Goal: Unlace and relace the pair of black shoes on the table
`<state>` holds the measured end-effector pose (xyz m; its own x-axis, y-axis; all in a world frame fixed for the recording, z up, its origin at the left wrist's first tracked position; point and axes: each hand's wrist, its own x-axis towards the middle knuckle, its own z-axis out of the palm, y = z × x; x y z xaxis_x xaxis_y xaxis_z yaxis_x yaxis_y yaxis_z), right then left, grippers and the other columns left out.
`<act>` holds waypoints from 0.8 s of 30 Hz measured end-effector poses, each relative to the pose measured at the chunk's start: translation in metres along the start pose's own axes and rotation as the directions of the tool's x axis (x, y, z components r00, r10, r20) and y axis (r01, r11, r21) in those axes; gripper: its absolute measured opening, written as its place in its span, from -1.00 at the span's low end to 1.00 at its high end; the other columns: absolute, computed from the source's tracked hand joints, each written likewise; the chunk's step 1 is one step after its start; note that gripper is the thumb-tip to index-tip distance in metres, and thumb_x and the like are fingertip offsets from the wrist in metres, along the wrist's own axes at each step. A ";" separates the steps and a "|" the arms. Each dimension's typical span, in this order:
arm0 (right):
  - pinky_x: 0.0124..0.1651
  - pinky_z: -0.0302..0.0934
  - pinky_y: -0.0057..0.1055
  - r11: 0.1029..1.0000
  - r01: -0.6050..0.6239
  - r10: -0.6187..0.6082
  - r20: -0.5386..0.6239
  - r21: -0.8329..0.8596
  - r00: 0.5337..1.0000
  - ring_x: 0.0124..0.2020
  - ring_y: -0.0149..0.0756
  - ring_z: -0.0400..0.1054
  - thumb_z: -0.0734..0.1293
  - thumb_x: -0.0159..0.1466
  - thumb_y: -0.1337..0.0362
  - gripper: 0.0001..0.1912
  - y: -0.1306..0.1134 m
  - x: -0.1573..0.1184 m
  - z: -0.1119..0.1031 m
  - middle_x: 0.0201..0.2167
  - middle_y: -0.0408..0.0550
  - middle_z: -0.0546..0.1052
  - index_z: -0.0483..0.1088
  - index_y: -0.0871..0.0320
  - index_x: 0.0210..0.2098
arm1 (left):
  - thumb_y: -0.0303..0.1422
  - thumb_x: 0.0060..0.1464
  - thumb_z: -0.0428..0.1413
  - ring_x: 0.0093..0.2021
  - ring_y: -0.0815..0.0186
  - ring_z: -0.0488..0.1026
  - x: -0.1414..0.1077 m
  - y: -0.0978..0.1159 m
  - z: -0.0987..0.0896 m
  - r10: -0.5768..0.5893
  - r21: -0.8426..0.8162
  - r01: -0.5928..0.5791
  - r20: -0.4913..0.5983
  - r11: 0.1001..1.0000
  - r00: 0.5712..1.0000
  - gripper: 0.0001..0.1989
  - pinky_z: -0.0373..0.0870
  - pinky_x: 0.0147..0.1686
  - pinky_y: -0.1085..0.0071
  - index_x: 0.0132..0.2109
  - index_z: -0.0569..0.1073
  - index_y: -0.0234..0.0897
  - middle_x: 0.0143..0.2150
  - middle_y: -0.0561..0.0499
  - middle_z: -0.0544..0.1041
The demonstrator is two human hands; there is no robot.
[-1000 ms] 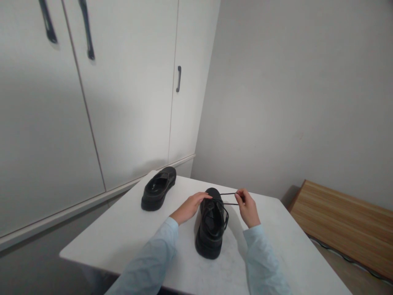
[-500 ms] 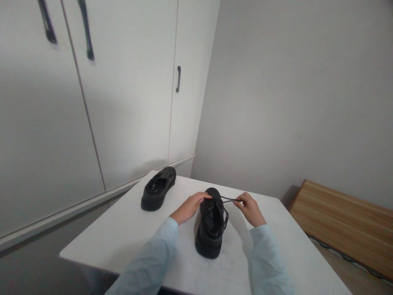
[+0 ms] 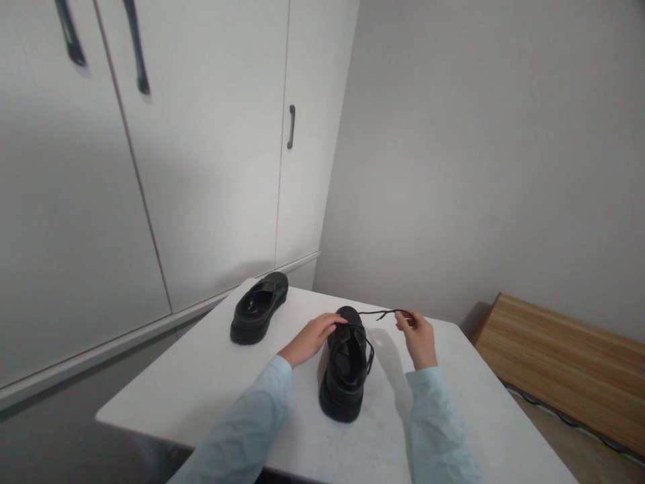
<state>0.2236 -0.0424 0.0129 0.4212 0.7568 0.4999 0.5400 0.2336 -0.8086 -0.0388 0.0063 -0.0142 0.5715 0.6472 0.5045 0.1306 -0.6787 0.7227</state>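
Note:
A black lace-up shoe (image 3: 344, 393) stands on the white table, its heel toward me and its toe pointing away. My left hand (image 3: 315, 338) is at its left front, fingertips laid over the lacing area and gripping the shoe there. Off to the right, my right hand (image 3: 417, 339) pinches a thin black shoelace (image 3: 373, 312). That lace runs from the shoe's front across to my fingers, with a loose end hanging short of them. Another length of lace droops in a loop on the shoe's right side. Farther left sits a second black shoe (image 3: 252, 326), untouched.
The white table (image 3: 201, 396) carries both shoes. White cabinet doors (image 3: 211, 168) with dark handles rise behind on the left, and a grey wall (image 3: 478, 148) on the right. A wood-grained board (image 3: 564, 356) and a cable lie beyond the table's right edge.
My right hand has moved a little right and up, drawing the lace out; one lace end now hangs free of the fingers. My left hand and both shoes stay put.

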 end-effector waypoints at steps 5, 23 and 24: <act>-0.35 0.28 -0.30 0.978 0.118 -0.090 0.162 -0.170 0.983 -0.43 -0.24 0.37 0.30 0.08 0.00 -0.64 0.006 -0.007 0.014 -0.36 0.02 0.51 0.37 0.17 -0.30 | -0.28 0.22 -0.12 0.04 0.23 0.36 0.001 0.004 0.000 -0.056 0.010 0.056 -0.008 0.998 0.998 -0.69 0.21 0.09 0.29 0.01 0.41 -0.19 0.01 -0.08 0.46; 0.20 0.02 -0.08 0.983 0.180 -0.158 0.608 0.026 0.778 0.14 -0.05 0.21 0.44 -0.04 0.04 -0.29 -0.004 -0.025 0.029 0.09 0.11 0.36 0.29 0.13 0.06 | -0.32 0.07 0.06 -0.22 0.25 0.40 0.006 -0.007 0.010 -0.096 0.140 0.134 -0.251 0.981 0.963 -0.87 0.33 -0.15 0.32 -0.28 0.44 -0.27 -0.27 -0.04 0.47; 0.20 0.03 -0.08 0.986 0.166 -0.148 0.614 0.029 0.775 0.12 -0.05 0.22 0.44 -0.03 0.04 -0.30 -0.004 -0.026 0.030 0.08 0.10 0.37 0.29 0.13 0.06 | -0.32 0.06 0.06 -0.23 0.26 0.40 0.007 -0.008 0.011 -0.111 0.118 0.144 -0.253 0.982 0.961 -0.88 0.33 -0.16 0.33 -0.29 0.44 -0.27 -0.28 -0.03 0.47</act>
<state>0.1891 -0.0443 -0.0062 -0.2007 0.9269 0.3171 0.5812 0.3733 -0.7231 -0.0267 0.0120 -0.0216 0.3297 0.7850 0.5245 0.3064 -0.6144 0.7271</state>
